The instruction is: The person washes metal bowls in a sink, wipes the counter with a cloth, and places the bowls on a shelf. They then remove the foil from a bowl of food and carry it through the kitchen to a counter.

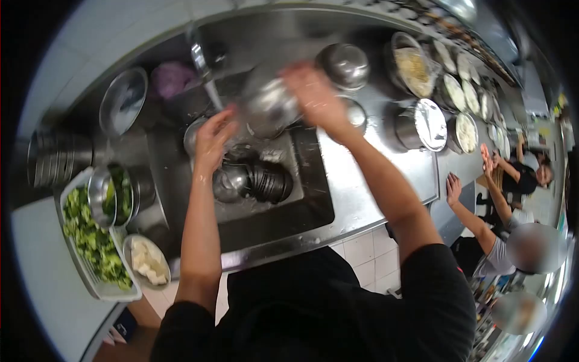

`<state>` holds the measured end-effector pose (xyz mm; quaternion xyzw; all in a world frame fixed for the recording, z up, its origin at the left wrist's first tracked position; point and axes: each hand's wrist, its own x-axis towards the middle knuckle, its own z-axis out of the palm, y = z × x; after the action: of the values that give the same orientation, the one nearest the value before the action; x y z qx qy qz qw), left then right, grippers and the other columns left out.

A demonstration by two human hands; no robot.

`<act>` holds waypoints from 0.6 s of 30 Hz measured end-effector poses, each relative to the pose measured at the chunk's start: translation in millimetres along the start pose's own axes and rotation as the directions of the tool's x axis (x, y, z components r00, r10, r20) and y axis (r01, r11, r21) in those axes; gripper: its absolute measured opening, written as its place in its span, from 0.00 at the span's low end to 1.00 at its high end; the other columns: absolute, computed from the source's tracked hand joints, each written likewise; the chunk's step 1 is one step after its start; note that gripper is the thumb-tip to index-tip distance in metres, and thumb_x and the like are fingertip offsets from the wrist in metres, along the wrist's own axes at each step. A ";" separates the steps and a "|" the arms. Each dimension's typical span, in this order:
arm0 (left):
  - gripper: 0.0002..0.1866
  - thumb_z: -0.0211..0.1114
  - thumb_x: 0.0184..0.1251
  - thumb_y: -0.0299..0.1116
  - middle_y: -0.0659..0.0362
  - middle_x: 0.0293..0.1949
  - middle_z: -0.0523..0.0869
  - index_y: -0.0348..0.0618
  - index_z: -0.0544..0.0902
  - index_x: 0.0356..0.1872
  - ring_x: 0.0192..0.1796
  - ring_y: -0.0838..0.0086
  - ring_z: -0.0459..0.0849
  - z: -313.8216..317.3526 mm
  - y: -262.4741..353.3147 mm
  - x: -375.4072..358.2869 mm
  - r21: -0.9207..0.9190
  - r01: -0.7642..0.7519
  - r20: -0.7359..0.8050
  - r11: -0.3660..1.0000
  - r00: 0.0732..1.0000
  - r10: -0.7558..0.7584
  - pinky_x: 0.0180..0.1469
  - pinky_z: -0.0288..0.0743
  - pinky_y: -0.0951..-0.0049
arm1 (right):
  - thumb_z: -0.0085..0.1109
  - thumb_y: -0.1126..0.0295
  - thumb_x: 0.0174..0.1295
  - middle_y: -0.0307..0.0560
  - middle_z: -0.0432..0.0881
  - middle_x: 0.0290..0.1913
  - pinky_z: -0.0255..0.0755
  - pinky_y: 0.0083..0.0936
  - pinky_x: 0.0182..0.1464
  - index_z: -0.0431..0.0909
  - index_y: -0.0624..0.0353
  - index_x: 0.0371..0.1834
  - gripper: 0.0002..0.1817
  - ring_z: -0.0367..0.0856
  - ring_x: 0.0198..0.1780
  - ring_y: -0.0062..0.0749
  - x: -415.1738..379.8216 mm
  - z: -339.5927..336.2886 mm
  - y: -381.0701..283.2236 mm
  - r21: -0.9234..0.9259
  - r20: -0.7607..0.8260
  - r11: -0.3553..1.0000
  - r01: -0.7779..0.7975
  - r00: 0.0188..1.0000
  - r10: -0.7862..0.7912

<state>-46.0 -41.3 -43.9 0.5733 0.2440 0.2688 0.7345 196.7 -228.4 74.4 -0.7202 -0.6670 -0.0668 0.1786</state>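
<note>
A shiny metal bowl (268, 99), blurred by motion, is over the back right of the sink (241, 235). My right hand (313, 96) is at the bowl's right side and grips it, its fingers smeared. Left of the bowl, my left hand (214, 139) is raised with its fingers slightly curled and apart, close to the running water of the faucet (202, 63). I see nothing in it. Another round metal bowl (192, 136) is partly hidden behind this hand. Stacked metal bowls (268, 181) lie tipped on their side in the sink, beside another bowl (232, 183).
Broccoli fills a white basket (96, 289) at left, beside a bowl of pale chunks (146, 260). An upturned bowl (347, 65) sits behind the sink. Pots (410, 130) and filled bowls line the right counter. Co-workers (488, 241) are at far right.
</note>
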 end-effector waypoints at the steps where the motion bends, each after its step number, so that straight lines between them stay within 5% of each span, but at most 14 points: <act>1: 0.27 0.71 0.72 0.28 0.51 0.68 0.88 0.35 0.82 0.71 0.67 0.63 0.88 -13.5 -8.4 2.6 0.166 0.101 0.065 0.981 0.992 -0.113 0.69 0.81 0.63 | 0.59 0.84 0.57 0.60 0.68 0.81 0.64 0.56 0.82 0.62 0.59 0.86 0.47 0.61 0.85 0.59 -23.8 29.9 50.2 -0.342 -0.017 0.940 -0.010 1.000 0.005; 2: 0.27 0.71 0.72 0.28 0.51 0.68 0.88 0.35 0.82 0.71 0.67 0.63 0.88 -35.9 -35.3 0.7 0.167 0.121 0.024 0.978 0.992 -0.127 0.69 0.81 0.63 | 0.60 0.83 0.59 0.63 0.64 0.83 0.63 0.57 0.83 0.55 0.58 0.90 0.51 0.58 0.85 0.67 -15.6 20.1 68.4 -0.326 -0.223 0.931 -0.164 0.970 0.093; 4: 0.32 0.76 0.71 0.43 0.51 0.69 0.88 0.34 0.83 0.70 0.69 0.59 0.86 -86.5 -130.8 -15.5 0.817 0.337 -0.357 0.468 0.933 -0.048 0.71 0.79 0.59 | 0.64 0.72 0.66 0.73 0.57 0.85 0.67 0.62 0.79 0.48 0.60 0.91 0.51 0.57 0.84 0.80 -18.9 7.8 99.1 -0.665 -0.016 0.710 -0.231 0.955 0.296; 5: 0.41 0.76 0.68 0.54 0.47 0.71 0.85 0.35 0.78 0.74 0.72 0.54 0.83 -120.2 -180.4 -41.9 0.819 0.508 -0.491 0.266 0.861 -0.133 0.74 0.76 0.55 | 0.66 0.66 0.69 0.76 0.56 0.85 0.68 0.63 0.78 0.47 0.61 0.91 0.51 0.58 0.83 0.83 -20.3 7.4 109.0 -0.767 0.121 0.620 -0.167 0.911 0.395; 6: 0.51 0.76 0.65 0.66 0.43 0.72 0.83 0.35 0.74 0.78 0.76 0.48 0.79 -145.2 -208.3 -65.3 0.773 0.632 -0.616 0.050 0.768 -0.176 0.77 0.73 0.51 | 0.66 0.60 0.71 0.76 0.57 0.84 0.69 0.61 0.77 0.46 0.62 0.91 0.51 0.61 0.82 0.81 -25.5 16.7 113.4 -0.662 0.202 0.670 -0.335 0.781 0.591; 7: 0.58 0.73 0.63 0.72 0.38 0.76 0.77 0.37 0.67 0.82 0.78 0.44 0.75 -138.0 -193.0 -76.2 0.488 0.867 -0.838 0.102 0.498 -0.223 0.79 0.70 0.49 | 0.66 0.54 0.74 0.76 0.59 0.83 0.70 0.60 0.76 0.46 0.63 0.91 0.51 0.65 0.80 0.80 -21.6 22.1 118.6 -0.556 0.289 0.656 -0.510 0.622 0.728; 8: 0.64 0.69 0.61 0.79 0.34 0.80 0.70 0.38 0.60 0.85 0.80 0.40 0.70 -128.4 -181.6 -84.1 0.135 0.983 -0.939 0.124 0.167 -0.302 0.81 0.68 0.47 | 0.67 0.47 0.74 0.68 0.70 0.78 0.74 0.59 0.72 0.59 0.66 0.85 0.47 0.70 0.77 0.75 -19.3 19.4 106.0 -0.594 0.205 0.659 -0.461 0.706 0.678; 9: 0.64 0.69 0.61 0.79 0.34 0.80 0.70 0.38 0.60 0.85 0.80 0.40 0.70 -134.7 -199.3 -85.2 0.129 0.985 -0.936 0.116 0.160 -0.314 0.81 0.68 0.47 | 0.68 0.52 0.73 0.62 0.79 0.69 0.77 0.58 0.65 0.74 0.67 0.73 0.35 0.75 0.73 0.68 -16.4 16.3 84.8 -0.589 0.116 0.703 -0.398 0.819 0.561; 11: 0.72 0.69 0.57 0.83 0.30 0.82 0.60 0.39 0.50 0.88 0.84 0.38 0.62 -161.4 -254.5 -118.1 0.145 0.917 -0.877 0.371 0.293 -0.381 0.82 0.62 0.41 | 0.68 0.60 0.71 0.62 0.85 0.56 0.78 0.57 0.56 0.82 0.64 0.57 0.20 0.82 0.62 0.64 -23.5 38.8 35.3 -0.285 -0.147 0.901 -0.328 0.944 0.297; 13: 0.66 0.67 0.61 0.82 0.36 0.85 0.57 0.42 0.57 0.87 0.86 0.42 0.59 -164.8 -238.8 -124.3 0.233 0.915 -0.808 0.329 0.370 -0.459 0.83 0.60 0.41 | 0.65 0.68 0.70 0.62 0.86 0.47 0.79 0.57 0.51 0.81 0.62 0.52 0.13 0.85 0.52 0.65 -40.2 90.3 -20.3 0.118 0.004 0.923 -0.367 0.929 0.369; 14: 0.61 0.65 0.65 0.81 0.38 0.85 0.59 0.44 0.61 0.86 0.86 0.41 0.59 -142.6 -196.4 -116.0 0.555 0.809 -0.723 0.194 0.584 -0.369 0.83 0.59 0.41 | 0.63 0.68 0.70 0.63 0.87 0.44 0.81 0.57 0.51 0.80 0.61 0.49 0.10 0.86 0.47 0.65 -55.2 133.3 -46.9 0.243 -0.061 0.917 -0.317 0.938 0.341; 16: 0.47 0.64 0.71 0.76 0.48 0.83 0.70 0.54 0.74 0.81 0.83 0.43 0.67 -137.5 -185.4 -107.0 0.876 0.481 -0.465 0.041 0.863 -0.196 0.82 0.60 0.40 | 0.61 0.63 0.72 0.67 0.89 0.55 0.81 0.55 0.62 0.82 0.65 0.58 0.19 0.87 0.59 0.64 -60.9 169.5 -113.8 0.189 0.575 0.808 -0.557 0.730 0.369; 17: 0.47 0.64 0.71 0.76 0.48 0.83 0.70 0.54 0.74 0.81 0.83 0.43 0.67 -152.9 -199.7 -101.3 0.872 0.488 -0.474 0.037 0.861 -0.186 0.82 0.60 0.40 | 0.62 0.54 0.74 0.69 0.88 0.59 0.80 0.53 0.66 0.79 0.69 0.66 0.29 0.87 0.64 0.62 -72.9 208.6 -138.4 0.266 0.734 0.736 -0.622 0.626 0.264; 18: 0.47 0.67 0.68 0.75 0.48 0.80 0.75 0.55 0.77 0.79 0.81 0.46 0.72 -173.5 -213.6 -94.8 0.885 0.466 -0.414 -0.013 0.772 -0.482 0.81 0.62 0.39 | 0.69 0.48 0.71 0.72 0.86 0.62 0.80 0.50 0.66 0.75 0.68 0.74 0.39 0.89 0.59 0.65 -76.2 242.6 -166.1 0.260 0.870 0.598 -0.759 0.452 0.195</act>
<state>-206.9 -24.3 -285.8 0.7824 0.5288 -0.2155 0.2488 -9.0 -208.0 -148.1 -0.7377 -0.4035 0.5291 0.1139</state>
